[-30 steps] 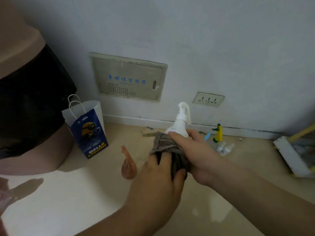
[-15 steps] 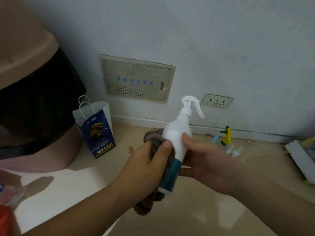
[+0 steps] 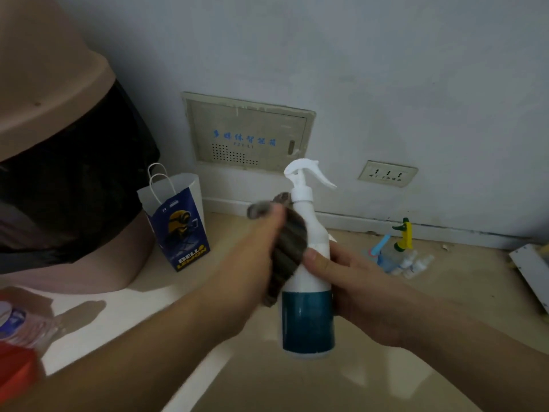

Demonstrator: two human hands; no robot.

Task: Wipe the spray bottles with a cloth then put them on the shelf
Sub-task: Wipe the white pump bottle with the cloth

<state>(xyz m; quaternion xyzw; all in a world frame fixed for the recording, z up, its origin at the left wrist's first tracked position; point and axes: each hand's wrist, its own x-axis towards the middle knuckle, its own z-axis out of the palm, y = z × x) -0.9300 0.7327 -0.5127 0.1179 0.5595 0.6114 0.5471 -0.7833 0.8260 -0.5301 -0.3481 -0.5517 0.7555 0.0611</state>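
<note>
A white spray bottle point(image 3: 306, 319) with a teal lower band and a white trigger head stands upright in mid-air at the centre. My right hand point(image 3: 347, 281) grips its middle from the right, thumb across the front. My left hand point(image 3: 252, 257) holds a grey-brown cloth point(image 3: 289, 245) and presses it against the bottle's left shoulder. More spray bottles point(image 3: 401, 251) stand on the floor by the wall at the right, one with a yellow and green head, with small white ones beside it. No shelf shows clearly.
A blue and white paper bag point(image 3: 178, 224) stands on the floor at the left, next to a large tan bin with a black liner point(image 3: 59, 162). A wall panel point(image 3: 249, 132) and a socket point(image 3: 387, 173) lie behind. A white frame point(image 3: 531, 269) sits at the right edge.
The bottle has swung from a tilt to upright and come closer to the camera. My left hand with the cloth has slid from the lower body up to the bottle's shoulder.
</note>
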